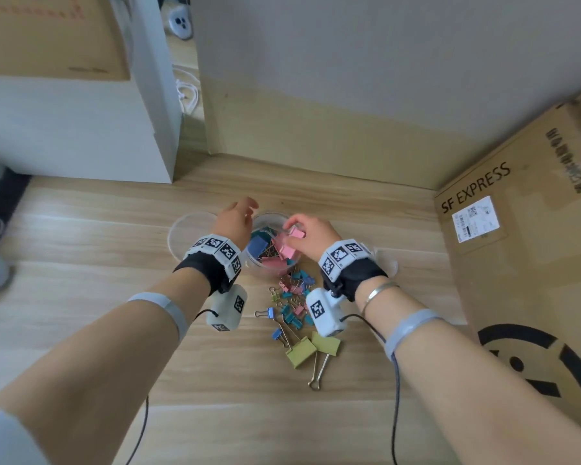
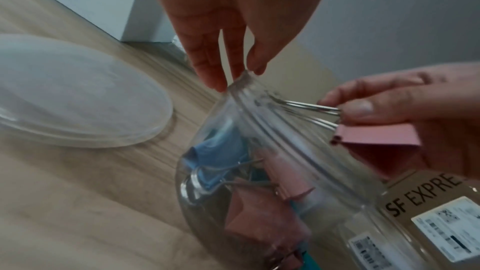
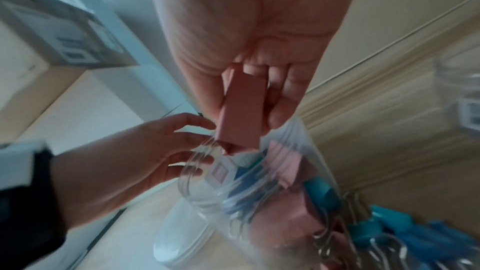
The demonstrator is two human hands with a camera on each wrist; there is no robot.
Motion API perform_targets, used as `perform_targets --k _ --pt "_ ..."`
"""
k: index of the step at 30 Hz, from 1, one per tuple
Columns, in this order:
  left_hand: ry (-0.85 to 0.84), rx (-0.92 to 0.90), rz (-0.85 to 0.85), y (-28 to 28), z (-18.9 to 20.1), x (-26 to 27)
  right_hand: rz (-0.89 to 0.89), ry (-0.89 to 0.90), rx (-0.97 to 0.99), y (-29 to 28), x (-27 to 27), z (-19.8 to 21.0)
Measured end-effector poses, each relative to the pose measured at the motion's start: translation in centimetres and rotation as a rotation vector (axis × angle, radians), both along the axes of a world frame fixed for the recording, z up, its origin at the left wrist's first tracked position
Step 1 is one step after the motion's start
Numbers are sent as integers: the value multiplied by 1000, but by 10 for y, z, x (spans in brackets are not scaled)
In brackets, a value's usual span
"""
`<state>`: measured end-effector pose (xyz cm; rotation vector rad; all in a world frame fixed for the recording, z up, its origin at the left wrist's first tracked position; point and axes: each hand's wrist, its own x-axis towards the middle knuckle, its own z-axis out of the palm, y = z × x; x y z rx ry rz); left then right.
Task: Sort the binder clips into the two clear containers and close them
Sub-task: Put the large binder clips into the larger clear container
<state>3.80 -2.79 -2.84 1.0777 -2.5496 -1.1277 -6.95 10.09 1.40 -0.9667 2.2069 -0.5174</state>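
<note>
A clear container (image 1: 269, 215) stands on the wooden table, holding large blue, pink and teal binder clips. My left hand (image 1: 237, 218) reaches over its left side, and its straight fingertips (image 2: 218, 85) touch the rim. Over the container's mouth, my right hand (image 1: 299, 229) pinches a large pink binder clip (image 1: 297, 233) (image 2: 376, 134) (image 3: 241, 114). A pile of small coloured clips (image 1: 292, 297) lies nearer me, with two large yellow-green clips (image 1: 302, 350) at its near end. The second clear container (image 1: 388, 260) (image 3: 457, 73) stands to the right, mostly hidden behind my right wrist.
A clear round lid (image 1: 188, 229) (image 2: 72, 93) lies left of the container. A cardboard box marked SF EXPRESS (image 1: 517, 246) stands along the right. A white cabinet (image 1: 81, 135) is at the back left and a wall runs behind.
</note>
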Motion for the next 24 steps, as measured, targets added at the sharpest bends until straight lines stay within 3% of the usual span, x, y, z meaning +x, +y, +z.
perform_targets --k 10,13,17,20,24 --pt "-182 -34 -107 4 2 6 243 180 263 -31 24 -24" --pt "-227 -47 -135 7 6 5 252 279 111 -21 19 -21" --pt "-221 -129 -131 18 11 4 92 292 -69 6 2 -13" --pt "-119 -282 -169 38 15 5 11 261 -17 35 -8 -15" --pt "155 -530 -504 77 4 2 62 136 228 71 -6 -26"
